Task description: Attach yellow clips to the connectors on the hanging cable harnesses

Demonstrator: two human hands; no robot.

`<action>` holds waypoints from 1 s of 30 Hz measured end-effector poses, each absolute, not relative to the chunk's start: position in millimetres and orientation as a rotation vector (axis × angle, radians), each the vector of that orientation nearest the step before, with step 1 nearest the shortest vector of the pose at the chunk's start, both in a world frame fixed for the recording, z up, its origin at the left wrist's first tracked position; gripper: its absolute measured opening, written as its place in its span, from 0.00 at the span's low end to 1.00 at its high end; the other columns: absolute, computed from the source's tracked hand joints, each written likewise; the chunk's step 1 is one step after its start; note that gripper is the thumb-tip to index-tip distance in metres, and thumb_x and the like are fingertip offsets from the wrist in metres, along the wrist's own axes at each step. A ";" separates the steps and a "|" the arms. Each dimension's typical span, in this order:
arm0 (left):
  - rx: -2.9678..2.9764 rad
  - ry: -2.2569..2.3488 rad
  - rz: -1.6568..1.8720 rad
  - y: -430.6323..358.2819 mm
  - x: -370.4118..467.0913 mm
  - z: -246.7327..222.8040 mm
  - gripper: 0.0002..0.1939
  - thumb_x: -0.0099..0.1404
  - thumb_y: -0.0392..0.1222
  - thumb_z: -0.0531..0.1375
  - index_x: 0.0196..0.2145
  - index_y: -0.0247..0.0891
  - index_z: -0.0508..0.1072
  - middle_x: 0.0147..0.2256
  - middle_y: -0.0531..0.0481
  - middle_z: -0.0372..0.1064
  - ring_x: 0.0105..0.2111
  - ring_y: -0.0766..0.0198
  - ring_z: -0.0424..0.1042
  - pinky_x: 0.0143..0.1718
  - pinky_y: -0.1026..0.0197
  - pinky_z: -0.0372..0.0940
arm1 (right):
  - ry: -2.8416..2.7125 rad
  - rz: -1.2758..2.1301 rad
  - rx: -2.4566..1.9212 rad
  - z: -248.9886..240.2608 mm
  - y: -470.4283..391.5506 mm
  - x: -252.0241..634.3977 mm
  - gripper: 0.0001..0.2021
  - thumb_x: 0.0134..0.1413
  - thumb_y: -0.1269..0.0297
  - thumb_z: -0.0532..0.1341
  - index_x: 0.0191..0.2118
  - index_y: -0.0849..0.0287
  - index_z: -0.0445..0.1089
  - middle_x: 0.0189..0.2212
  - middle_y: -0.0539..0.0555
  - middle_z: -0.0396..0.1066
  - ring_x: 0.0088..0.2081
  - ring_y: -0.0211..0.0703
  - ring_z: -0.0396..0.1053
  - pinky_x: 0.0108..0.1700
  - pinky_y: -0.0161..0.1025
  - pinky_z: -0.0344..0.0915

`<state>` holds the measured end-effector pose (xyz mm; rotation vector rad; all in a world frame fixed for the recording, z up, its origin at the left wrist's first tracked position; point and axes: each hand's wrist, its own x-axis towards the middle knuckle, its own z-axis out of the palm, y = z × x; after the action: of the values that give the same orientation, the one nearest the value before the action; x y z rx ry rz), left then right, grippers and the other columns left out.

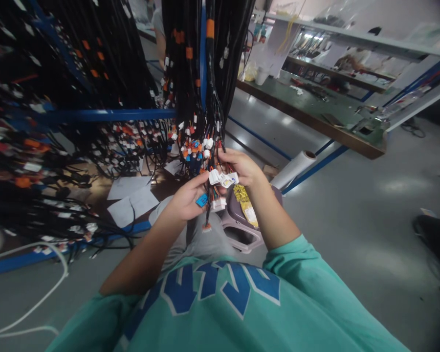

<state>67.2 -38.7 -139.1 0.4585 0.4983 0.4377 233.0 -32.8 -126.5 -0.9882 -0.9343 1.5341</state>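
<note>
Head: two hands (184, 199) (246, 168) hold connectors (227, 180) (one blue (201, 200))

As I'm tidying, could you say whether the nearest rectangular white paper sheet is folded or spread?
Spread: the rectangular white paper sheet lies flat, face exposed.

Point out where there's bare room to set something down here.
Bare grey floor spreads between the long white roll and the dark object at the picture's right edge. Ahead and left it is crowded: black cables with small multicoloured plastic connectors fill the blue metal rack and hang close about the left hand and right hand.
</note>
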 end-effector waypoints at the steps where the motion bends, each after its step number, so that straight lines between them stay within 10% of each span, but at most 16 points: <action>1: 0.450 0.495 0.431 -38.2 66.9 -138.3 0.21 0.69 0.42 0.43 0.30 0.32 0.72 0.20 0.45 0.71 0.20 0.61 0.72 0.21 0.62 0.67 | -0.945 1.524 -0.994 -126.6 -32.6 232.5 0.05 0.50 0.65 0.62 0.32 0.60 0.66 0.24 0.49 0.67 0.20 0.31 0.63 0.22 0.30 0.63; 30: 0.367 0.448 0.470 -20.2 36.9 -118.9 0.16 0.61 0.49 0.46 0.22 0.37 0.59 0.15 0.52 0.56 0.13 0.65 0.59 0.13 0.64 0.57 | -1.187 1.266 -1.227 -113.7 -32.2 246.0 0.02 0.49 0.71 0.58 0.31 0.60 0.65 0.26 0.49 0.69 0.25 0.31 0.65 0.25 0.30 0.59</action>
<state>36.9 -20.2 -118.9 0.3672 0.4482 0.4704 246.0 -32.2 -113.7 -1.2265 -1.1874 1.2658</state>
